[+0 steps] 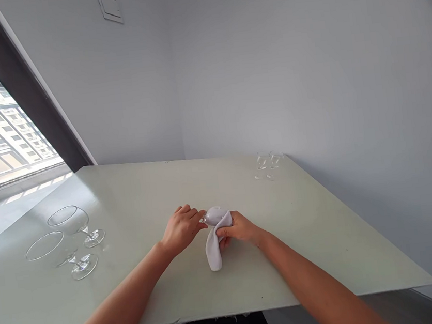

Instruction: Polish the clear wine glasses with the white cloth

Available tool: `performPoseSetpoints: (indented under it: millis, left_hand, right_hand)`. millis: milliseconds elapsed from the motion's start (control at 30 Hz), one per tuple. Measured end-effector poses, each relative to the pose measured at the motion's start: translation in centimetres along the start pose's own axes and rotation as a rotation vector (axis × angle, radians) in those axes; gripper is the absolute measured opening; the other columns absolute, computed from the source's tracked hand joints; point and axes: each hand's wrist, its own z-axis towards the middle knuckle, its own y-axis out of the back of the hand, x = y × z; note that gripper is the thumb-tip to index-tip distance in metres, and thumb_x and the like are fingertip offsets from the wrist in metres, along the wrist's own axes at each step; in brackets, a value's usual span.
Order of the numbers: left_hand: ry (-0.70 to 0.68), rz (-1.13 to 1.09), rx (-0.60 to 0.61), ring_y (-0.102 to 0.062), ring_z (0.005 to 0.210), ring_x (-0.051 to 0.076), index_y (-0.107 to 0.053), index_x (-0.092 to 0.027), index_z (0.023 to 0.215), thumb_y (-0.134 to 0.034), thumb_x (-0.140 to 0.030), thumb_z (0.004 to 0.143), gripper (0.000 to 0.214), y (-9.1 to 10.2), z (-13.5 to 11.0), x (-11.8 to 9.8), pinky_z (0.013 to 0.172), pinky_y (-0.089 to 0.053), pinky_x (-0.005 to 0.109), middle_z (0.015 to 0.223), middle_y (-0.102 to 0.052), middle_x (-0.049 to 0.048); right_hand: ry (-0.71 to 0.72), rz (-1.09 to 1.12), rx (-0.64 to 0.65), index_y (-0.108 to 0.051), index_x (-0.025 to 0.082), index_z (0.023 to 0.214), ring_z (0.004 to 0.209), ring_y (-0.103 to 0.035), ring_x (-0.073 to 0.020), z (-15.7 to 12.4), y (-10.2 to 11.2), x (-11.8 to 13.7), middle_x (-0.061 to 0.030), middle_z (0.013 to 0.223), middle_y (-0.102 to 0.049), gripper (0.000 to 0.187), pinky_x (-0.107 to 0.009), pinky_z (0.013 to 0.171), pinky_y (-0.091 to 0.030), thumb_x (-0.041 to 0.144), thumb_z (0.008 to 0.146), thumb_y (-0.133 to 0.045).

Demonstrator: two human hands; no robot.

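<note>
Mid-table, near edge: left hand [180,231] pinches the exposed end of a small glass [205,217] lying sideways. Right hand [239,228] is closed around a white cloth [214,245] wrapped over the glass bowl, with the cloth tail hanging onto the table [325,232]. Two big glasses [69,225] stand near left, upright. Two small glasses [269,164] stand far right by the wall.

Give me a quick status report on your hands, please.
Left hand holding glass. Right hand clamping white cloth round its bowl. Two snifters stand apart, left.
</note>
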Motion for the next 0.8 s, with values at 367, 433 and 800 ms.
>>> performPoseSetpoints:
  millis: [367, 433, 800]
  left_hand:
    - [0.008, 0.236, -0.027, -0.053, 0.092, 0.021, -0.053, -0.017, 0.112, -0.041, -0.022, 0.088, 0.027, 0.5, 1.1, -1.1, 0.095, -0.026, 0.044, 0.086, -0.063, 0.0073]
    - [0.012, 0.227, 0.014, -0.055, 0.082, 0.019, -0.055, -0.017, 0.106, -0.039, -0.02, 0.088, 0.025, 1.1, 1.5, -1.3, 0.095, -0.026, 0.044, 0.079, -0.062, 0.0063]
    - [0.233, -1.012, 0.851, -0.04, 0.05, 0.009, -0.06, -0.017, 0.07, -0.047, -0.055, 0.078, 0.042, 8.8, 2.2, -1.5, 0.05, -0.035, 0.022, 0.055, -0.045, -0.0023]
  right_hand:
    - [-0.012, 0.414, -0.262, -0.062, 0.013, 0.077, 0.04, -0.054, -0.0102, 1.8, -0.6, -1.3, -0.0006, 0.055, -0.061, 0.035, -0.021, 0.039, -0.042, 0.046, 0.068, -0.067]
    - [0.009, 0.466, -0.262, -0.061, 0.014, 0.079, 0.037, -0.052, -0.0086, 1.5, -0.9, -0.7, 0.0005, 0.054, -0.06, 0.037, -0.02, 0.038, -0.04, 0.05, 0.071, -0.063]
    - [0.363, -0.837, 0.125, -0.066, 0.018, 0.088, 0.071, -0.062, -0.0171, -4.6, -1.7, 5.0, -0.0042, 0.076, -0.068, 0.017, -0.027, 0.064, -0.045, 0.028, 0.08, -0.054]
